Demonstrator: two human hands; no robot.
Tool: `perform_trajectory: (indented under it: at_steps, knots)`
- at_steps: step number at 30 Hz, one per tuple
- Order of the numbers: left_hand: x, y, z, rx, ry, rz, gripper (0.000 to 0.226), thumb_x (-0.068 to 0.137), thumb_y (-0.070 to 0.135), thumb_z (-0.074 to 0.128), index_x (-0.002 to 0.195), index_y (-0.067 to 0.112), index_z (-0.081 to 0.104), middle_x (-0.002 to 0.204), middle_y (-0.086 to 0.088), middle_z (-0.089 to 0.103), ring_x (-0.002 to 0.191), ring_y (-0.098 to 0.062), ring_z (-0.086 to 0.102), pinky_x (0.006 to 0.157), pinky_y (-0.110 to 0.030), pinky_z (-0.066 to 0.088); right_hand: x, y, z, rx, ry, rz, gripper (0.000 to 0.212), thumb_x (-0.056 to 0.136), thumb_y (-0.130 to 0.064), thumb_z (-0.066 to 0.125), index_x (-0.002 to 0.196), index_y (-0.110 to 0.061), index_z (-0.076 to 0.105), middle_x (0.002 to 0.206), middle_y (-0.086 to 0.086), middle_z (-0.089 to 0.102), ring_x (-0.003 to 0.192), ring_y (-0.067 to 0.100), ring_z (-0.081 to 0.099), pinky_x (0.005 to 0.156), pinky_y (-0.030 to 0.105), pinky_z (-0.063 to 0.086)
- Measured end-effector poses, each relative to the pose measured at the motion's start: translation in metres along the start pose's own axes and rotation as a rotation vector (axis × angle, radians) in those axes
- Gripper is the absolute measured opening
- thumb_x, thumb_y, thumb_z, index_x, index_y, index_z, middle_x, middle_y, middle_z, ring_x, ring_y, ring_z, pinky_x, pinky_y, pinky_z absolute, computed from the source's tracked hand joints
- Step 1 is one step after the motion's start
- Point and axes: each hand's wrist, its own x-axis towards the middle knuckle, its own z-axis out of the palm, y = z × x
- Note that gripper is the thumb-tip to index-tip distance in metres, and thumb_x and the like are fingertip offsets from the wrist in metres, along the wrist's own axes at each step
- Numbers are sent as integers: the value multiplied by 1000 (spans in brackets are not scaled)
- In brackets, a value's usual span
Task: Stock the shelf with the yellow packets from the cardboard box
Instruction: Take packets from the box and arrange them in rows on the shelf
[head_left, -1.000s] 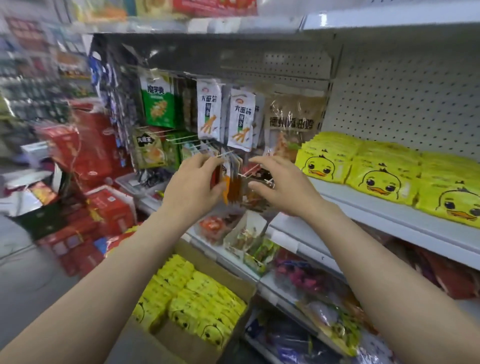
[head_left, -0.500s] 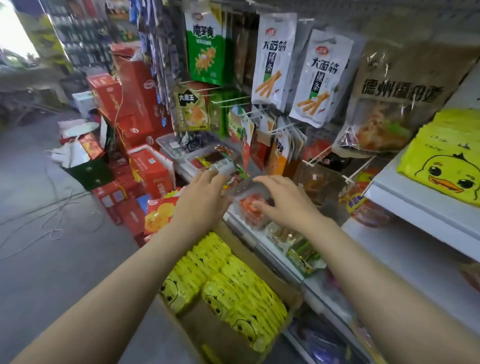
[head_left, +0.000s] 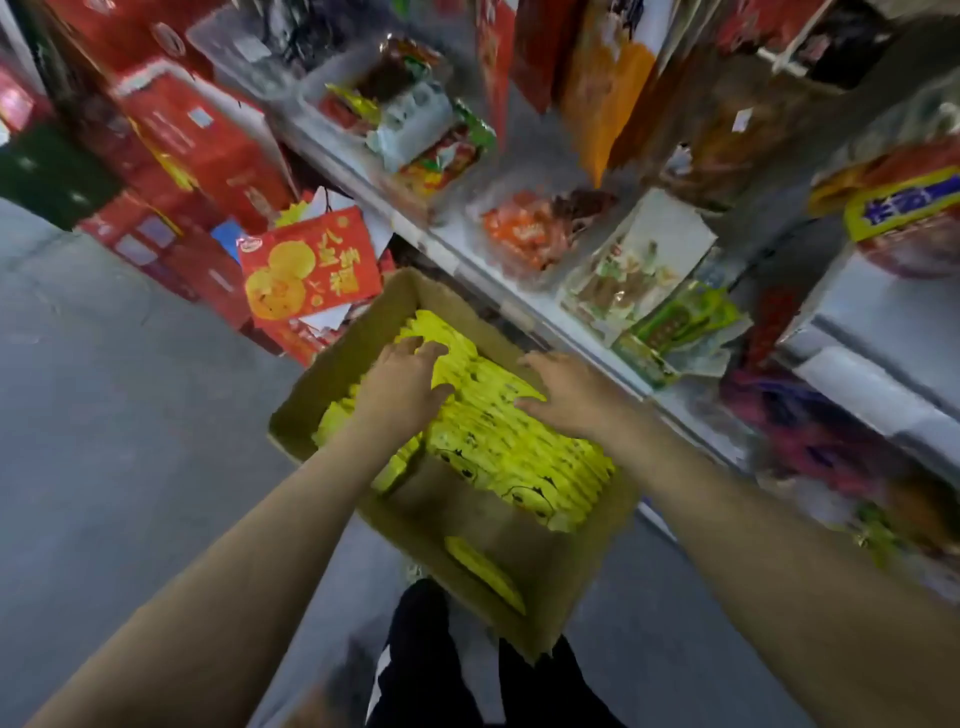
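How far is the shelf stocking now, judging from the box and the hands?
Done: the box has an empty gap at its near end, so some packets seem gone. In hand: the left hand and right hand rest on the yellow packets, none lifted yet. Left: most packets are in the box; the target shelf is out of view.

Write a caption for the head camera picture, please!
Both hands, left hand and right hand, reach onto yellow packets in the cardboard box.

Single head-worn view, tilted steeply down, close over the cardboard box (head_left: 332, 364) beside the shelf (head_left: 519, 306).
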Motion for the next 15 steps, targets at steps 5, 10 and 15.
perform_trajectory:
  at_steps: [5, 10, 15]
  knots:
    - [25, -53, 70, 28, -229, -33, 58, 85, 37, 71, 137, 23, 50, 146, -15, 43, 137, -35, 34, 106, -47, 39, 21, 13, 89, 82, -169, 157, 54, 90, -46, 63, 137, -23, 49, 137, 9, 55, 126, 29, 50, 92, 35, 43]
    - [40, -107, 110, 82, -436, -78, 62, 78, 36, 78, 133, 24, 53, 132, -15, 52, 126, -35, 43, 100, -44, 44, 49, 7, 154, 208, -256, 270, 57, 86, -41, 71, 137, -24, 52, 139, 8, 55, 126, 28, 52, 95, 34, 45]
    - [54, -161, 118, 154, -585, -34, 57, 75, 41, 79, 125, 24, 59, 130, -10, 52, 121, -33, 49, 97, -45, 47, 82, -8, 196, 281, -224, 333, 66, 81, -40, 77, 138, -23, 50, 139, 9, 52, 128, 30, 49, 96, 35, 44]
